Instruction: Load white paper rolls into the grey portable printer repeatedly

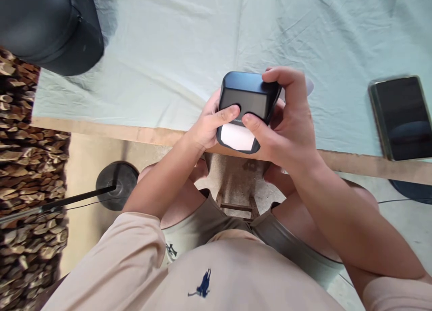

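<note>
A small black handheld device, which looks like a portable label printer point(248, 101), is held up over the table's near edge. It has a glossy top, a dark grey panel and a white area like paper point(238, 137) at its lower end. My left hand point(216, 117) wraps round its left side, thumb pressed on the front. Gripping the right side is my right hand point(286, 117), its thumb on the front and its index finger bent over the top right corner. Behind the right hand a pale rounded edge point(309, 86) shows; I cannot tell what it belongs to.
A pale green cloth point(162, 54) covers the table, whose wooden edge point(135, 134) runs in front of me. A phone point(401, 117) lies at right, a black bag-like object point(54, 32) at upper left. Below stand a round black stand base point(116, 185) and stacked firewood point(30, 189).
</note>
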